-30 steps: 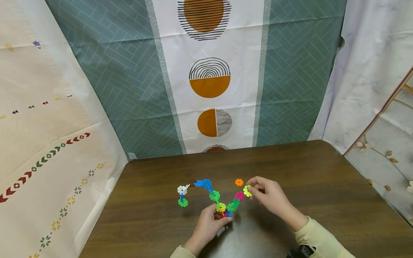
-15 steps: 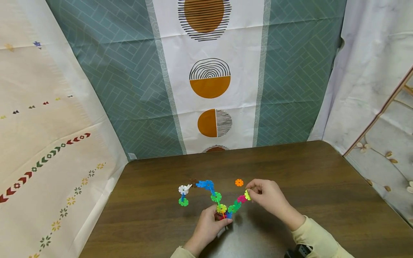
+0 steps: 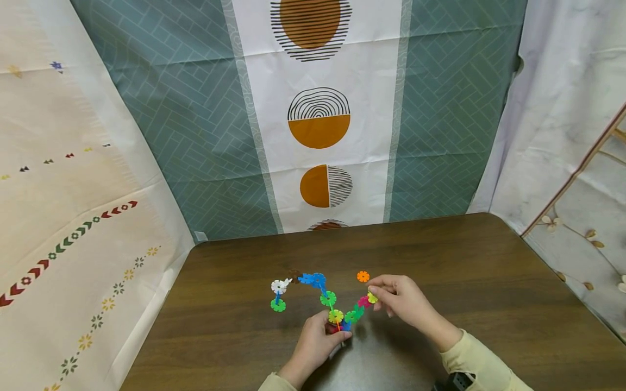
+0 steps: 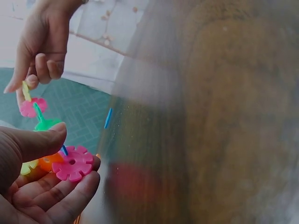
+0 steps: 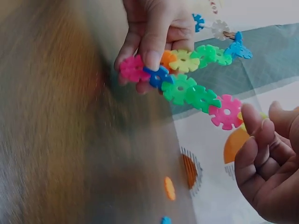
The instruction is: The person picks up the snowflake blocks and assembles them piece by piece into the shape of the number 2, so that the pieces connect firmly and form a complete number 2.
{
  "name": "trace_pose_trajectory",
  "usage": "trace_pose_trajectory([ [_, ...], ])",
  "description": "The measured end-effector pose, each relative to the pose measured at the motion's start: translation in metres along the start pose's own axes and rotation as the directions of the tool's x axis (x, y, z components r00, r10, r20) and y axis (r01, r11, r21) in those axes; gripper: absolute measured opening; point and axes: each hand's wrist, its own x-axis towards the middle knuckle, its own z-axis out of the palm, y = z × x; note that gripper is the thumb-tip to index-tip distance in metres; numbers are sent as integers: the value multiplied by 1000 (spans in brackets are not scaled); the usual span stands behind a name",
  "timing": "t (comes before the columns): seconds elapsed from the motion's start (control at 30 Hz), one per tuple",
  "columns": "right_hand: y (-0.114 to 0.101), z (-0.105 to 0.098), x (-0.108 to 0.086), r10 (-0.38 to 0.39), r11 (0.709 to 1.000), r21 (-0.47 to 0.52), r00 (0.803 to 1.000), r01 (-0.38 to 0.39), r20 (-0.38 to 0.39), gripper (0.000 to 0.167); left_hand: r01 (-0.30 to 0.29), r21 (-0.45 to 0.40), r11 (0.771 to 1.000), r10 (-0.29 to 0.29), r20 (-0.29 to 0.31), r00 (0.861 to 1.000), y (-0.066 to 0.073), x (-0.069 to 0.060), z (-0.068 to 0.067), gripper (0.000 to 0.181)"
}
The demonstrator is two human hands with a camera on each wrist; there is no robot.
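A bent chain of coloured plastic flower-shaped linking discs (image 3: 328,298) hangs between my hands. My left hand (image 3: 313,342) grips its lowest part, with thumb and fingers about a pink disc (image 5: 133,68), a blue disc (image 5: 158,77) and an orange one (image 5: 168,59). At the chain's right end is a pink disc (image 5: 226,112). My right hand (image 3: 403,301) pinches a yellow disc (image 3: 373,297), whose edge meets that pink disc; fingers partly cover it. The other end runs left through green, blue, brown and white discs to a green disc (image 3: 278,306).
A loose orange disc (image 3: 363,276) lies on the brown wooden table (image 3: 235,353), just beyond my right hand. A small blue piece (image 5: 166,220) shows in the right wrist view. Patterned cloths (image 3: 440,108) hang behind and beside the table.
My right hand has moved slightly left and down with the yellow disc, bringing it against the pink one. The chain has shifted a little; my left hand has stayed in place.
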Motion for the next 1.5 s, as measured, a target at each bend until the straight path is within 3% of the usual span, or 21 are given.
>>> trace_pose_trajectory([
  [0.23,12,-3,1,112,973,192,991,-125,76,42,20,-34,999,-19,8,1000,2,-1,0,25],
  [0.37,17,-4,1,188,930,289,970,-226,155,48,23,-41,999,-23,8,1000,2,-1,0,25],
  [0.5,19,-2,0,202,893,356,953,-275,227,47,19,-45,999,-19,5,1000,2,-1,0,24],
  [0.67,20,1,-1,188,873,397,947,-283,261,47,7,-48,999,-7,2,1000,1,0,0,23],
  [0.9,23,4,-1,173,860,432,952,-271,254,46,-13,-50,999,13,-7,1000,0,0,0,22],
  [1.5,25,4,0,160,853,451,954,-264,255,45,-2,-86,996,2,-4,1000,1,0,2,23],
])
